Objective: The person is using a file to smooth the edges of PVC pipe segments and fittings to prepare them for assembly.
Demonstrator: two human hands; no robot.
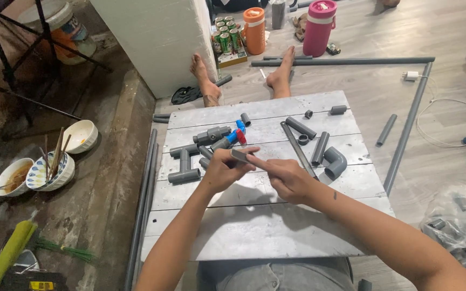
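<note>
Person sits on the floor with the grey board tabletop (254, 226) across the lap, feet sticking out past the far edge, so the parts stay within arm's reach.

Left hand (221, 171) pinches a short grey pipe piece (242, 156) between thumb and fingers, held just above the tabletop's middle. Right hand (288, 179) closes on the same piece from the other end, fingers curled tight, index laid along it. My read: two-handed grip to steady it while something is worked at its end. Can't tell what.

Loose parts are bunched on the far half, leaving the near half bare as work space.

Count on the tabletop, as far as I can see:
- 1 elbow fitting (335, 161)
- 1 tee fitting (184, 170)
- 1 valve with blue and red parts (239, 132), part hidden among other grey fittings
- 1 long thin rod (298, 148)
- several short pipe stubs, at least 5; exact count is unclear where they overlap

Off the board:
- 2 jugs, one orange (254, 29), one pink (319, 27)
- 3 bowls (49, 170) on the left floor
- long pipes (405, 129) on the floor, kept out of the way
- a clear bag of more fittings (462, 226) at the person's right
</note>
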